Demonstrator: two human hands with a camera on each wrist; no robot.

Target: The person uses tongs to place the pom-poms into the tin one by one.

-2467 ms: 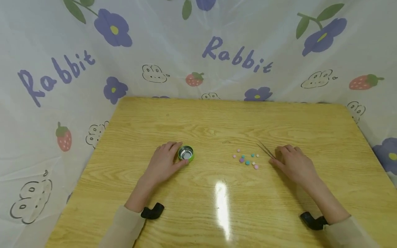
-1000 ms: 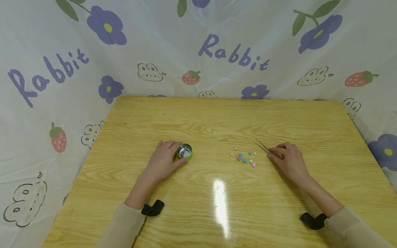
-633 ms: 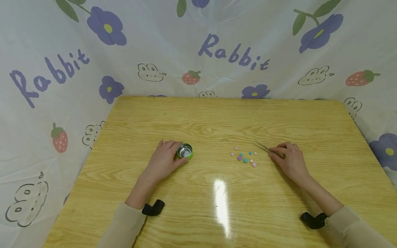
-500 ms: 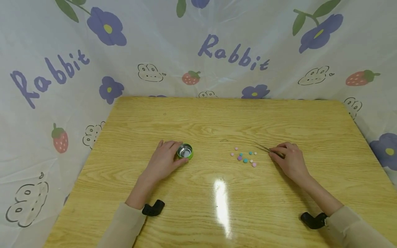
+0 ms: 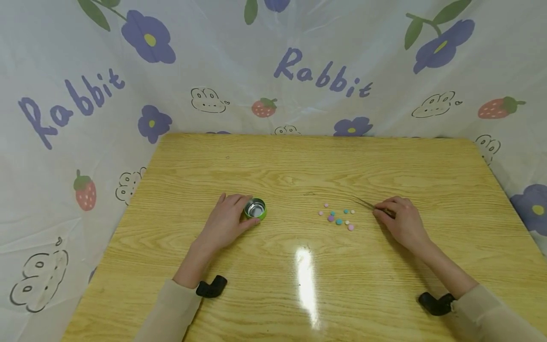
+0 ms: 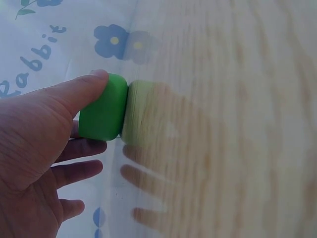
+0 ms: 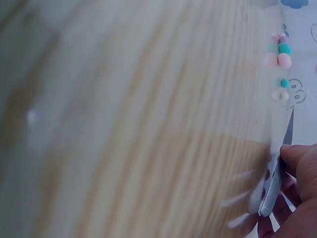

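Note:
My left hand [image 5: 224,221] holds a small round green tin [image 5: 255,209] between thumb and fingers. The tin stands on the table with its silvery inside facing up; in the left wrist view its green side [image 6: 105,109] shows under the thumb. My right hand [image 5: 403,220] pinches a pair of metal tweezers [image 5: 364,203], tips pointing left and away. In the right wrist view the tweezers [image 7: 275,184] lie low along the tabletop. Several small pompom-like balls, pink, purple, teal and cream, lie left of the right hand, among them a purple ball [image 5: 331,218] and a larger pink ball [image 5: 351,227].
The wooden table [image 5: 265,275] has a glossy surface that mirrors the hands. A white curtain [image 5: 239,61] printed with flowers, strawberries and "Rabbit" hangs behind and at the sides. Black curved pieces [image 5: 212,287] sit at both wrists.
My right hand has settled into a thumb-and-finger pinch on the tweezers, whose tips have swung lower and closer together. The left hand and tin stay put; the head view has shifted slightly.

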